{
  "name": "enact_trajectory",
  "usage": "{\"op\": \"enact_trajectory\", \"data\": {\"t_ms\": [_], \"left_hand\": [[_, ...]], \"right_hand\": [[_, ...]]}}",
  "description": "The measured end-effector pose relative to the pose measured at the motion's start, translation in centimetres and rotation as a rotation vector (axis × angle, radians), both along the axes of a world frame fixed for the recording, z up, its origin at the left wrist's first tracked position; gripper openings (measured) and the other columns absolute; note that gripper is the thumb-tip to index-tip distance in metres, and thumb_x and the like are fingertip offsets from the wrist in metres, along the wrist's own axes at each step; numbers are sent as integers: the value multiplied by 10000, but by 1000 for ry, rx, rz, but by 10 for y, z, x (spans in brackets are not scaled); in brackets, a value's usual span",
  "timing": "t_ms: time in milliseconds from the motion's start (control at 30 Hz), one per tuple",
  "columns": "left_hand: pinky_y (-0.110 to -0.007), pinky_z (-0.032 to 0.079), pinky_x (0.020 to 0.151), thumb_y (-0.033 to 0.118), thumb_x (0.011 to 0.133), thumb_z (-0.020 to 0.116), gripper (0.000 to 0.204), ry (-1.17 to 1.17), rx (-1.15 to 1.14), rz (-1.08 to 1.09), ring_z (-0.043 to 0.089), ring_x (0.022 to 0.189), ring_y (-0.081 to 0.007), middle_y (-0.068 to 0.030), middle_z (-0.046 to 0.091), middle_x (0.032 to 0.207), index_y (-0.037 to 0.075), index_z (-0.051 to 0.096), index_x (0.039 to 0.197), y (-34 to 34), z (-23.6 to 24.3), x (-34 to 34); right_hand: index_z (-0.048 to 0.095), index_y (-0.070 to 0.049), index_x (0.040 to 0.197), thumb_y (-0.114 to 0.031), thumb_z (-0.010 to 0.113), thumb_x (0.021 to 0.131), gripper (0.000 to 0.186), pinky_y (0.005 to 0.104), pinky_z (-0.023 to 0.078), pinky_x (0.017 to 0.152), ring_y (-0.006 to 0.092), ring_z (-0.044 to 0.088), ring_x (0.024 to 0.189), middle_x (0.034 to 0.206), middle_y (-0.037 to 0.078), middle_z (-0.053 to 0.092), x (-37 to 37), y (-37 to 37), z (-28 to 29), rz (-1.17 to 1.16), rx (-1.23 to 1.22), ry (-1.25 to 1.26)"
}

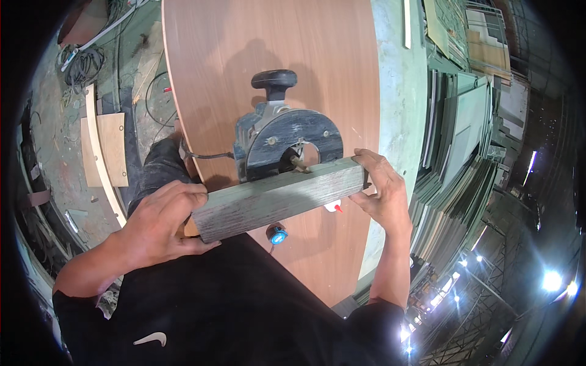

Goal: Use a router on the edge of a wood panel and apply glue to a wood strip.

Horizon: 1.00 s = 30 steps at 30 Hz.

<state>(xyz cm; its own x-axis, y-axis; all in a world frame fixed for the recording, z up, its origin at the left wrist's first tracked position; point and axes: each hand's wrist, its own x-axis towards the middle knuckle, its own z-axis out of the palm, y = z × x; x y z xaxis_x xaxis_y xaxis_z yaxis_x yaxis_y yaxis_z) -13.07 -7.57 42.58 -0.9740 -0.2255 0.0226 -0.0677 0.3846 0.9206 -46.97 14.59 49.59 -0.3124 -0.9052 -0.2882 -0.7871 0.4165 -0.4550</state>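
Note:
A long, squared block of wood [281, 198], grey and streaked, spans the space between my two hands. My left hand [160, 221] grips its left end, fingers on top and thumb below. The right end is pinched by my right hand [386, 192], its thumb underneath. Just beyond the block, a router [268, 143] lies on its side with its dark round base plate facing me. Its bit [299, 163] shows in the base opening, close to the block's top edge; whether they touch I cannot tell. A black knob [273, 79] sticks out on the far side.
The router lies on a wood-grain board [244, 30]. Nearer me are a blue tape measure [276, 234] and a partly hidden white bottle with a red tip [334, 208]. A power cord [213, 156] runs left. Stacked panels [452, 165] stand right; cables [84, 66] litter the left floor.

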Motion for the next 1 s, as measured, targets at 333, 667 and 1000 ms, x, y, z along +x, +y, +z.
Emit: {"op": "enact_trajectory", "data": {"t_ms": [333, 667, 1000], "left_hand": [[-453, 541, 913, 239, 734, 908, 630, 22, 94, -28, 624, 1120, -394, -185, 610, 1198, 12, 541, 1194, -1, -7, 7], [-459, 536, 917, 257, 738, 909, 625, -9, 52, -35, 624, 1116, -391, -184, 617, 1172, -1, 537, 1169, 0, -6, 8], [-439, 543, 788, 303, 855, 835, 483, 10, 67, -62, 665, 932, -368, -169, 655, 1027, -9, 567, 1110, -5, -3, 5]], "right_hand": [[621, -68, 1284, 7, 894, 608, 733, 355, 615, 765, 305, 705, 1031, 1310, 152, 677, 8, -6, -2, 81, -28, 120], [611, -77, 1289, 11, 890, 615, 735, 348, 607, 732, 283, 702, 963, 1306, 137, 679, 8, -5, -3, 86, -62, 127], [607, -70, 1284, 39, 876, 631, 715, 347, 610, 729, 278, 708, 974, 1294, 132, 678, 11, -8, 1, 57, -54, 122]]}}
